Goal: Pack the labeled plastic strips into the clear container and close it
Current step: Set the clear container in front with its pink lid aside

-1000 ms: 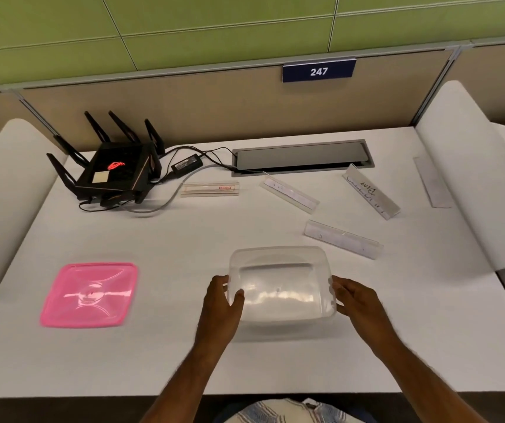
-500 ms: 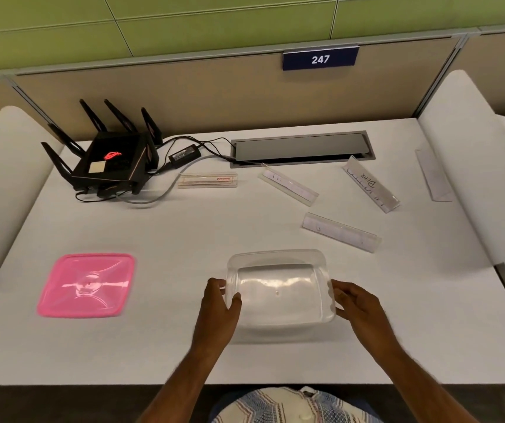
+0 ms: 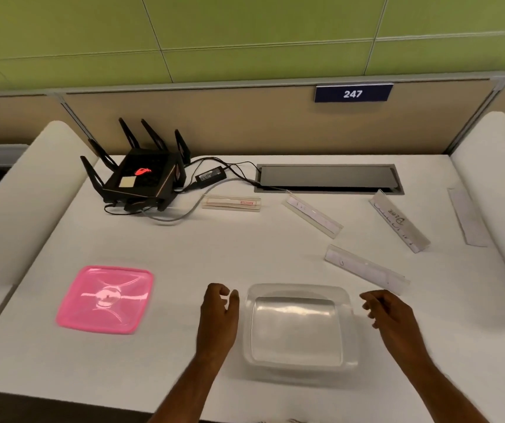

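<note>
Container sits open and empty between our hands; left hand and right hand flank it, fingers loosely curled, holding nothing. Strips look longer than it, possibly; forcing them risks jamming the pink lid.

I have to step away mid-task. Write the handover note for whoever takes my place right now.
Left hand: open, empty, just left of the clear container.
Right hand: open, empty, just right of it.
Container: upright on the desk, nothing visible inside, lid off.
Pink lid: flat on the desk, far left.
Strips, all loose behind the container: red-labeled strip, middle strip, near strip, handwritten strip, flat strip far right.
Done: container set in place.
Left: load every strip, fit the lid.
</note>
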Available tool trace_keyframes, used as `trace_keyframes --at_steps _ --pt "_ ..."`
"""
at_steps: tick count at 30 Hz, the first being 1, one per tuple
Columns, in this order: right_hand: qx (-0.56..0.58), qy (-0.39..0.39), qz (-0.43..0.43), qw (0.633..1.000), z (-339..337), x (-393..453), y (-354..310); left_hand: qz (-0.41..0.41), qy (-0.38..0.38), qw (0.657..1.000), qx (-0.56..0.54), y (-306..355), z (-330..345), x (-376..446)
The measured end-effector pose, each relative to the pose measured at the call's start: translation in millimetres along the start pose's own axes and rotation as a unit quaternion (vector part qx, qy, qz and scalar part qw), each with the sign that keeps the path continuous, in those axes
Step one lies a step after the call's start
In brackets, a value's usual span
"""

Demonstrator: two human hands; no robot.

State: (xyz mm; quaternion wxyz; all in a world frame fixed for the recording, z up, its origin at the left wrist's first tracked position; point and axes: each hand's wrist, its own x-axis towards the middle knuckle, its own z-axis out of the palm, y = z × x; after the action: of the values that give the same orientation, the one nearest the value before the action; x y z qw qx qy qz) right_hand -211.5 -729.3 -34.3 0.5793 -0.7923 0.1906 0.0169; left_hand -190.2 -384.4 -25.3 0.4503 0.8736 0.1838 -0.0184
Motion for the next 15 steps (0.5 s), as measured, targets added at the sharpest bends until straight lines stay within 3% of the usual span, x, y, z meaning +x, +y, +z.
trace_keyframes --at_steps 5,15 --pt "-0.019 -0.032 -0.042 0.998 50 87 -50 -0.004 0.046 0.999 -0.027 7 -14 92" --pt "0.021 -0.076 -0.033 0.996 118 162 -91 0.020 0.022 1.000 0.001 23 -10 188"
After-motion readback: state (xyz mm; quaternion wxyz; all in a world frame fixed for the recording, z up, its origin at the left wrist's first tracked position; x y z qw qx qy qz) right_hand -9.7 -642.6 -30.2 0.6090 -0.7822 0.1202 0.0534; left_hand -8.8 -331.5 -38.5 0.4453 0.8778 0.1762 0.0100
